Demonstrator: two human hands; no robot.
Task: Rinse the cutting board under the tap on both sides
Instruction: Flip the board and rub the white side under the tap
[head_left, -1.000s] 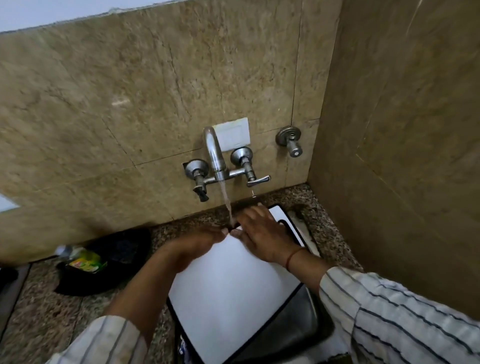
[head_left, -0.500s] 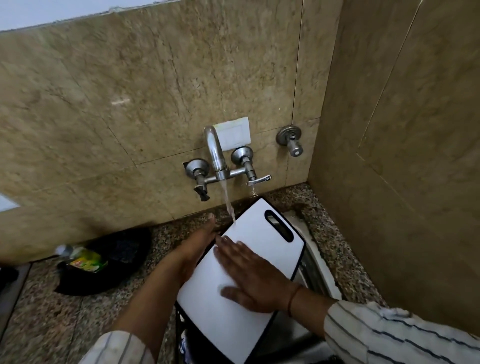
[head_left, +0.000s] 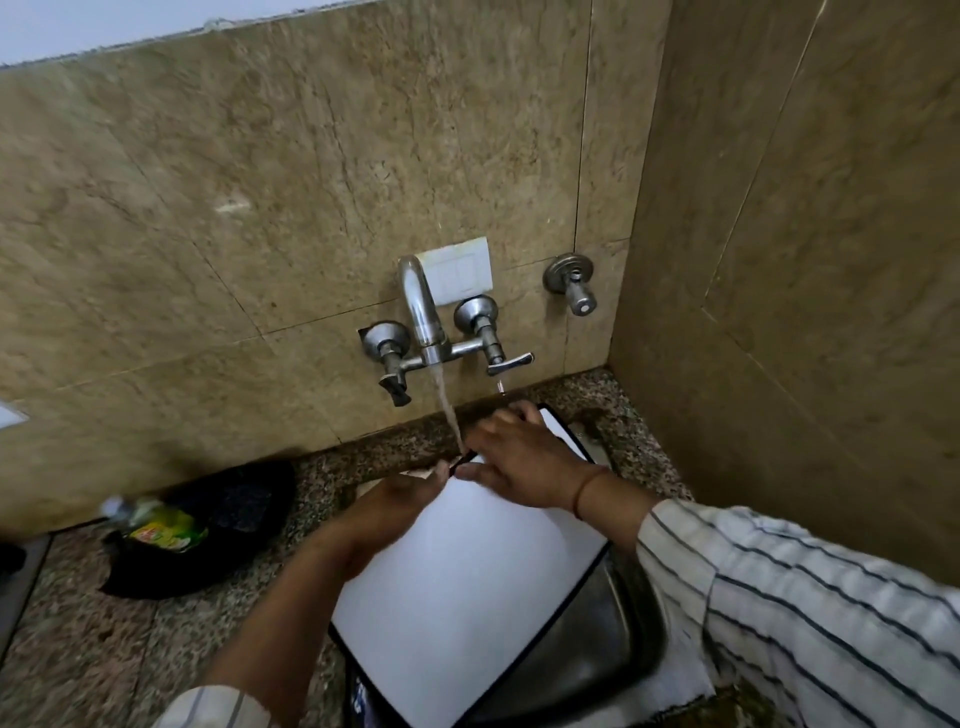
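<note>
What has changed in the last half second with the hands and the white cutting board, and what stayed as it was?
The right hand slid up the white plastic cutting board with the black rim to its far end, under the water stream, now covering the handle slot. The board dropped to a flatter angle over the steel sink. The left hand stays on the left edge. The chrome wall tap keeps running.

The cutting board (head_left: 457, 587) is showing plain white, edged in a thin black line. The sleeve (head_left: 810, 618) is showing white with dark thin stripes, and a reddish thread (head_left: 586, 493) is circling the wrist. The counter (head_left: 104, 639) is looking speckled brown-grey, the wall tiles (head_left: 311, 182) mottled tan, the tap (head_left: 423, 312) shining silver.
</note>
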